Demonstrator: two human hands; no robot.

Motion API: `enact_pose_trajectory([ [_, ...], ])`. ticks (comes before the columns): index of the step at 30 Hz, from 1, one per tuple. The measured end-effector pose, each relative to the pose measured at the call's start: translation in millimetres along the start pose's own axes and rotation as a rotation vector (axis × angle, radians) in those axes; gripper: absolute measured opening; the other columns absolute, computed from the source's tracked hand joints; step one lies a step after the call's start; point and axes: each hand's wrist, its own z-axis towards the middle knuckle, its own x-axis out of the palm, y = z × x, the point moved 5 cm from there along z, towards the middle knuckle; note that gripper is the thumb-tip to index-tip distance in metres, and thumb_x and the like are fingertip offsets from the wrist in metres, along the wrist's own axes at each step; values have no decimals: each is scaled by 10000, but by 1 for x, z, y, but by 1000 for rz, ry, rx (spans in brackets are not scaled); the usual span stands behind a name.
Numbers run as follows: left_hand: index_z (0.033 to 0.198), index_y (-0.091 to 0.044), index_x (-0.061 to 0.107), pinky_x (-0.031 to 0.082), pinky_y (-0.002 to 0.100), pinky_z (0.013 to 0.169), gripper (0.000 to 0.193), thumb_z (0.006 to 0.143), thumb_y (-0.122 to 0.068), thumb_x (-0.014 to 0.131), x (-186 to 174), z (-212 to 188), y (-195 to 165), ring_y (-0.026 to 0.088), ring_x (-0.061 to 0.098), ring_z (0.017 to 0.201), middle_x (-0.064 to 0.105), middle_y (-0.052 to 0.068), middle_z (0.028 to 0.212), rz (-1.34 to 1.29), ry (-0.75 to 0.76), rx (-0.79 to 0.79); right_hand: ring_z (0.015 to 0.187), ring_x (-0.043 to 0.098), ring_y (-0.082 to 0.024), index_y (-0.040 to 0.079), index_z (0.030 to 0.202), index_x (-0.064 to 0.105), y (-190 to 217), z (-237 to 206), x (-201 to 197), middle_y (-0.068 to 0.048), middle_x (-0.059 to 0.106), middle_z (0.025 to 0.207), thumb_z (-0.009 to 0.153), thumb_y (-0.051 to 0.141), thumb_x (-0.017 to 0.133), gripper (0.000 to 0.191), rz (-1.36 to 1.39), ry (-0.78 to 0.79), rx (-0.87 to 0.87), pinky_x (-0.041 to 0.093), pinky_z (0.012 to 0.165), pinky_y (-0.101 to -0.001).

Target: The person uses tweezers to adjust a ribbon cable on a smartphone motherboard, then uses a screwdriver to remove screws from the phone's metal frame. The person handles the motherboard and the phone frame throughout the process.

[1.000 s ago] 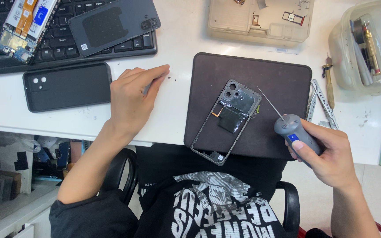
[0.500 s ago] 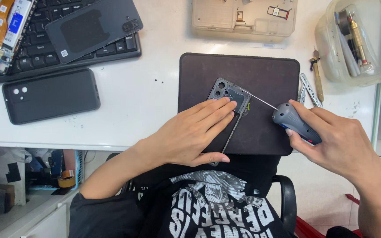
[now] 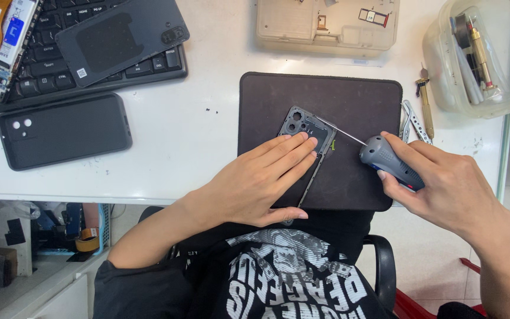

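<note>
The left hand (image 3: 261, 180) lies flat, fingers together, pinning the opened dark phone frame (image 3: 308, 133) to the brown rectangular mat (image 3: 337, 97). The right hand (image 3: 444, 183), fingers wrapped tight, holds a grey-handled thin screwdriver (image 3: 385, 158) against it.

Opened phone frame and grey screwdriver on the dark mat

The phone frame (image 3: 303, 127) lies flat and diagonal at the centre of the dark mat (image 3: 349, 94), camera cutouts uppermost, lower part covered; the screwdriver (image 3: 389, 162) slants over the mat's right side, thin shaft touching the frame.
</note>
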Motion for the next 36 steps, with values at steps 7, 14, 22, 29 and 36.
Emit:
enact_pose_trajectory([
  [7,1367,126,555,367,488,1207,862,958,-634,576,3,-1,1,393,448,1437,518,278,1476,4,0,1,592,656,-271,93,1342,668,2,2,0,-124,694,838,762,234,786,609,-25,3,-5,555,578,-385],
  [14,1375,127,554,365,488,1206,867,951,-630,581,3,-2,-1,395,447,1435,514,280,1479,6,4,-3,553,654,-259,90,1331,666,-2,4,5,-123,695,816,788,280,824,597,-16,59,33,556,552,-377],
  [22,1365,128,546,357,495,1203,862,939,-620,600,4,0,0,405,443,1428,506,287,1474,-13,6,0,576,648,-269,71,1327,678,0,5,1,-135,703,849,763,239,789,598,17,-12,-25,552,569,-382],
  [29,1370,128,549,363,491,1204,864,938,-618,607,3,-1,1,398,447,1432,513,282,1476,-7,1,0,550,648,-265,65,1323,680,-1,9,3,-142,708,834,758,242,792,603,-2,5,-23,550,536,-375],
  [36,1365,126,561,363,488,1208,859,944,-623,598,3,-1,1,395,445,1439,513,280,1481,-2,-5,0,532,655,-252,79,1323,675,-4,11,5,-135,713,834,791,288,822,590,-20,60,21,554,518,-365],
])
